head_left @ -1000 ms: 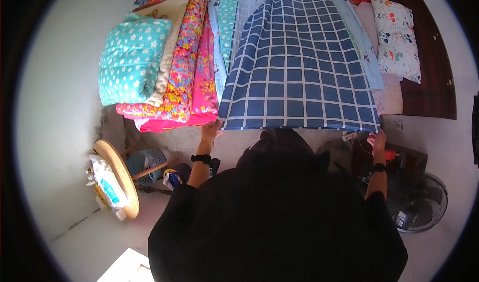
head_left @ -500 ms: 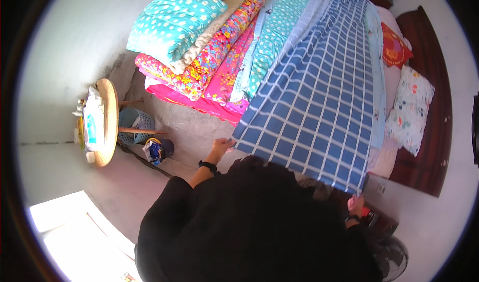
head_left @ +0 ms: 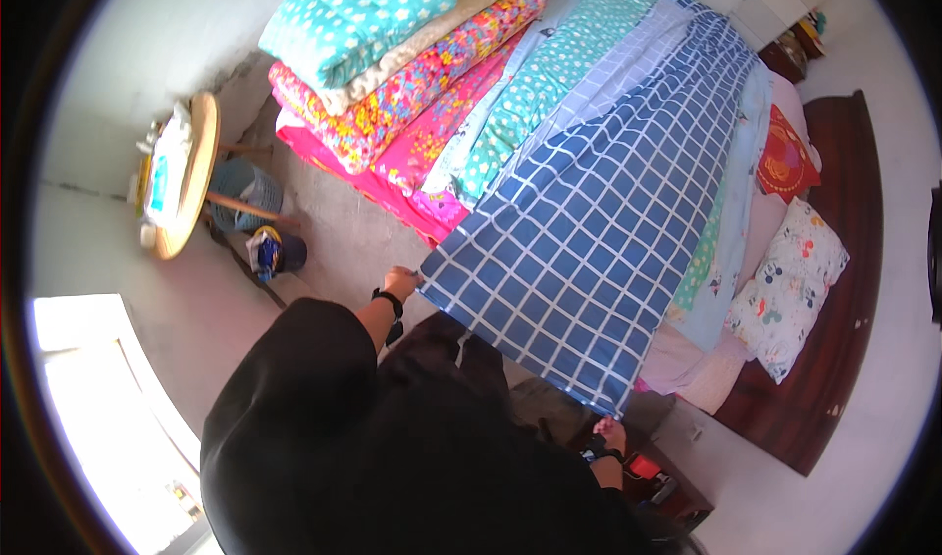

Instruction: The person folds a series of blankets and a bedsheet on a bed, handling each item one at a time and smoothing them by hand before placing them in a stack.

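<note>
A blue sheet with white checks stretches from my hands across the bed, narrowing and creasing toward the far end. My left hand pinches its near left corner. At the near right corner, my right hand is closed on the edge, and this corner hangs off the side of the bed. A paler checked layer shows along the sheet's far left edge. Under it lies a teal quilt with white dots, which also peeks out on the right.
Folded floral bedding with a teal pillow on top is stacked at the left. A white patterned pillow and red cushion lie by the dark headboard. Left stand a round table, blue basket and small bucket.
My view has turned, so the bed and headboard sit differently. Both hands still grip the sheet's corners and appear further left and, for the right one, lower. More of the paler layer shows.
</note>
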A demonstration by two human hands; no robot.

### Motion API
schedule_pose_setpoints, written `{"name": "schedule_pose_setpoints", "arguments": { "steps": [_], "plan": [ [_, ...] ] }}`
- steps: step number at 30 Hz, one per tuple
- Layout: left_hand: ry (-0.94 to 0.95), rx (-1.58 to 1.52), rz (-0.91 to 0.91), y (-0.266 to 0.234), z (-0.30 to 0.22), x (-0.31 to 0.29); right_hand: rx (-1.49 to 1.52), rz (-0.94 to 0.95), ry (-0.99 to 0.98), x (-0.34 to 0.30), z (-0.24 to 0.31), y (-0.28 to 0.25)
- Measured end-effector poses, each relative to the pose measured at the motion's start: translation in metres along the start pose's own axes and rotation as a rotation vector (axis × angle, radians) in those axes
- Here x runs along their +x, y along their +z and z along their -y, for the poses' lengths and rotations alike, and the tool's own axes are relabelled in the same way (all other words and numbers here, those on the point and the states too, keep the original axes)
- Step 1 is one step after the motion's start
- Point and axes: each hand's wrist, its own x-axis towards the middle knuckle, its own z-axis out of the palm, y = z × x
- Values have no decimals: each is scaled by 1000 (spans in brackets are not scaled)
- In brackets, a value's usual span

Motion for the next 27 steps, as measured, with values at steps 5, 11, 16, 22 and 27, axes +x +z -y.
{"name": "schedule_pose_setpoints", "arguments": {
  "steps": [5, 11, 16, 22, 27],
  "plan": [
    [-197, -92, -228, 19, 17, -24, -418, 599, 214, -13, 0, -3],
    [-516, -240, -215, -21, 47, -54, -363, -74, 336, 45, 11, 46],
    [-619, -428, -201, -112, 62, -68, -997, 351, 56, 98, 48, 161],
    [-649, -885, -334, -176, 195, -42, -1279, 320, -216, 65, -3, 451],
    [-633, -1414, -249, -243, 288, -2, -1399, 687, -309, 3, -105, 634]
  ]
}}
